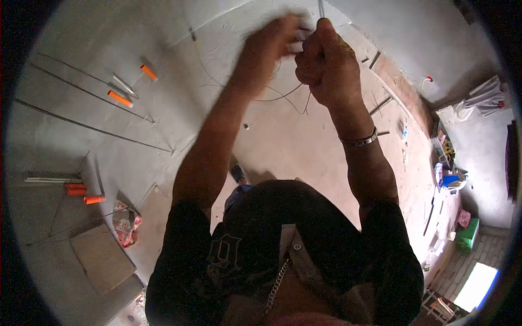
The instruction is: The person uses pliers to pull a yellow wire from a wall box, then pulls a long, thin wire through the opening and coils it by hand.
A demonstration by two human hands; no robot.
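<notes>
Two bare hands are raised in front of the person. The right hand [331, 65] is closed in a fist, with one thin grey rod [321, 8] rising out of the top of it. The left hand [277, 35] is just beside it, blurred, its fingers pointing toward the fist; whether it grips anything cannot be told. Thin dark wire [272, 100] curves below the two hands, in loops too tangled to count. One metal-banded bracelet [360, 140] circles the right wrist.

At least four orange tubes stand out on the left: an upper tube [148, 71], a second tube [119, 98] near it, and lower down a tube [94, 200] beside a stubby orange piece [75, 189] that may be two. Three long dark lines, cables or bars [92, 125], run across the same grey surface, near one pale pipe [123, 82].

The floor [293, 144] is pale, dusty and littered with small scraps; one dark shoe [237, 172] shows on it. One red-and-white bag [128, 224] and one flat brown board [103, 255] lie at lower left. The grey walls look bare and unfinished. Along the right are one blue container [450, 180], one green box [467, 234] and one pink bundle [463, 218], near a block wall [476, 255] and one bright opening [476, 288].
</notes>
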